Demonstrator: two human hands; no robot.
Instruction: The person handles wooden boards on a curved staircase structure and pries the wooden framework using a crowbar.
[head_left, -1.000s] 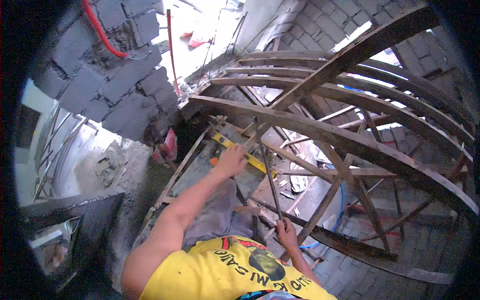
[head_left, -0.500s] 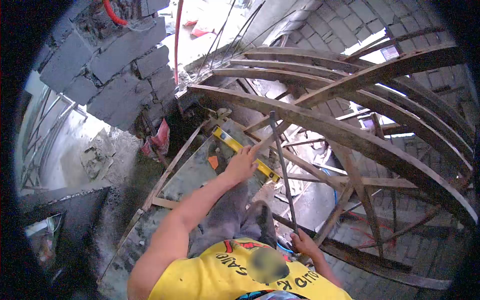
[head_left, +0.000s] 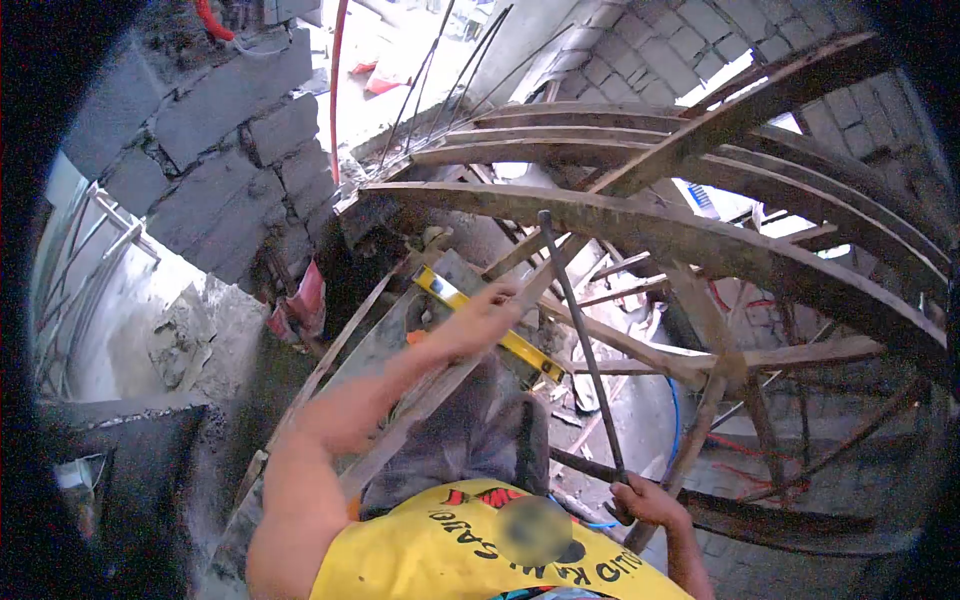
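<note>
My left hand (head_left: 500, 305) is wrapped round a long wooden strip (head_left: 405, 428), which runs diagonally under my forearm; its fingers are slightly blurred. Just below this hand lies a yellow spirit level (head_left: 532, 356) on a grey board (head_left: 350, 362). Part of the level is hidden by my hand and wrist. My right hand (head_left: 645, 500), lower right, grips the bottom end of a dark metal bar (head_left: 590, 360). The bar slants up and left, its top near a curved timber (head_left: 640, 215). A small orange piece (head_left: 416, 338) lies beside my left forearm.
Curved timbers (head_left: 840, 262) and cross braces fill the right side. A block wall (head_left: 220, 130) stands upper left, with a torn red bag (head_left: 306, 300) beneath it. Thin rebars (head_left: 425, 85) rise near the top. A blue hose (head_left: 677, 420) curves at lower right.
The wooden strip's lower part now shows below my left forearm. My left hand has shifted slightly up and right. My right hand, still on the bar, has moved right and a little down.
</note>
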